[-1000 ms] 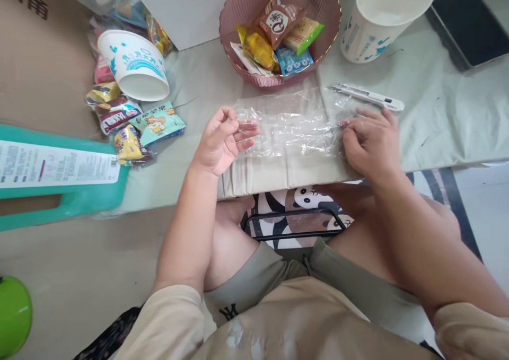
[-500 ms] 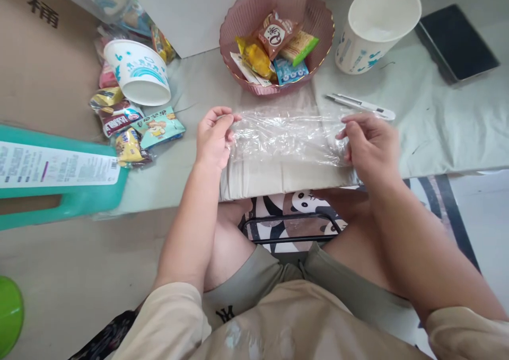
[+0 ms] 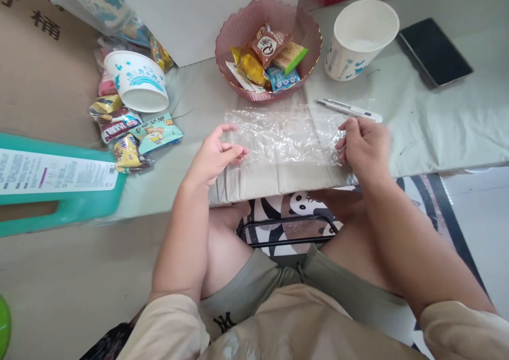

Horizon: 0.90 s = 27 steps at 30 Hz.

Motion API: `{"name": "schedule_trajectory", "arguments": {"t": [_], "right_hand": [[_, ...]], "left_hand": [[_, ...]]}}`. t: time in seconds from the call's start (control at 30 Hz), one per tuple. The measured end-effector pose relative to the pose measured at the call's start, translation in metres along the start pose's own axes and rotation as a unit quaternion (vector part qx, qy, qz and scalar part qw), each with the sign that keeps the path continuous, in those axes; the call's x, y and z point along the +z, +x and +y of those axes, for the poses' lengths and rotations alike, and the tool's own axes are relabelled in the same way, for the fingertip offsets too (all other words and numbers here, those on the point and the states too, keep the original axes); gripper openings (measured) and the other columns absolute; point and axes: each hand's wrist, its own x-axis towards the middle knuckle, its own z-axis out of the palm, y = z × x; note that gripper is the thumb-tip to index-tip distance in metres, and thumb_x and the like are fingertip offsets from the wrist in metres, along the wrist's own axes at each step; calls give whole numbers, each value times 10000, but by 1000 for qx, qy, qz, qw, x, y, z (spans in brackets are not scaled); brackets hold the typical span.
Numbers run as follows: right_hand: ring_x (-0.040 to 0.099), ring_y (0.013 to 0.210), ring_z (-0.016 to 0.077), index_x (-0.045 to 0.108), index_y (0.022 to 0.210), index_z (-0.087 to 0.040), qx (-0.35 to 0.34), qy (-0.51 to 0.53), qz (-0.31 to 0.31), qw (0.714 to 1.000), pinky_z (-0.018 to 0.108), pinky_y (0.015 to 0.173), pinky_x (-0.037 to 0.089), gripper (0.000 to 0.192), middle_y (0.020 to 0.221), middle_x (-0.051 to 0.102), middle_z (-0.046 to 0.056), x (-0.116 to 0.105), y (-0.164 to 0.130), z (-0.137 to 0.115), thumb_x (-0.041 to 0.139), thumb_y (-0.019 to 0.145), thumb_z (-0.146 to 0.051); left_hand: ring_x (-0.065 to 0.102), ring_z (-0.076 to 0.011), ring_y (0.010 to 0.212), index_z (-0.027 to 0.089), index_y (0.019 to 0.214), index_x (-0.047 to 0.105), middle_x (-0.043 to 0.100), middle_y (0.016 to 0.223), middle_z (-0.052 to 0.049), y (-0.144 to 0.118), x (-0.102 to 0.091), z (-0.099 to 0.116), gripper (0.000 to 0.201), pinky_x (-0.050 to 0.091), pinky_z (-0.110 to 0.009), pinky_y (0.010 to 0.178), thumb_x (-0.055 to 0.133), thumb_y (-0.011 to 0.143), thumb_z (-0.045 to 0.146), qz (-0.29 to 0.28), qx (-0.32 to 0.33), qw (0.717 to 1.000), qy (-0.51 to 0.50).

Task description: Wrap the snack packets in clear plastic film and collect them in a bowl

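Clear plastic wrap (image 3: 280, 137) lies spread flat on the table (image 3: 429, 121) between both hands. The left hand (image 3: 214, 156) rests open on its left edge, fingers loosely curled; the right hand (image 3: 363, 145) pinches the right edge. Thin, limp and clingy, it will likely crumple or tear, so the edges or corners seem the best hold. Beyond the hands sits a pink snack basket (image 3: 308, 28).

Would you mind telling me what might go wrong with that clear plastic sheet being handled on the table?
The thin plastic sheet is crinkled and held only at its ends by the left hand and right hand, so it may cling to itself or tear. The utility knife lies just beyond the right hand and could get knocked. The pink snack bowl sits close behind the sheet and might be nudged.
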Motion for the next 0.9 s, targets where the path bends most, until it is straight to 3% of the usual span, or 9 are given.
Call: {"name": "schedule_trajectory", "arguments": {"t": [0.23,0.4,0.5,0.57,0.63,0.7,0.9], "right_hand": [[554,516,153,636,857,-236,-13,-124,-34,992,317,592,422,163,598,638,-15,3,2,-8,580,970,-339],[601,621,186,643,1015,-236,-49,-142,-16,989,355,695,460,144,675,668,-5,5,8,3,632,914,-338],[591,666,184,612,1170,-241,-115,-177,32,977,422,800,504,353,890,724,26,5,14,14,688,835,-319],[602,719,187,579,1262,-245,-163,-204,63,963,463,859,519,485,1094,717,72,6,16,20,698,795,-300],[629,786,205,560,1318,-254,-188,-230,75,952,481,873,530,547,1238,665,110,7,16,23,682,786,-287],[651,833,221,564,1335,-265,-196,-247,74,946,483,866,543,549,1288,624,121,8,15,25,652,793,-271],[693,886,211,590,1313,-225,-241,-215,65,944,450,900,563,520,1201,617,113,4,11,23,517,806,-140]], "left_hand": [[627,-87,502,182,879,616,679,690,10,8,3,2,114,403,-154,420,683,806,239,73,-15,996,40],[407,-66,368,180,755,624,537,524,51,17,1,-11,107,300,-199,364,632,854,218,138,30,979,149],[455,-104,435,195,785,638,541,524,45,26,-5,-20,87,388,-238,454,638,863,233,170,64,955,236],[548,-132,561,203,879,655,623,637,22,34,-8,-25,76,488,-278,607,704,833,239,221,113,923,293],[644,-164,778,218,1042,648,715,879,-17,42,-9,-28,303,540,-322,805,790,775,229,257,181,897,310],[670,-178,927,239,1161,611,727,1043,-32,49,-7,-32,462,540,-339,903,821,751,213,240,231,899,285],[643,-109,684,263,1118,583,661,784,40,59,-2,-40,353,530,-246,667,740,818,165,146,275,938,155]]}}
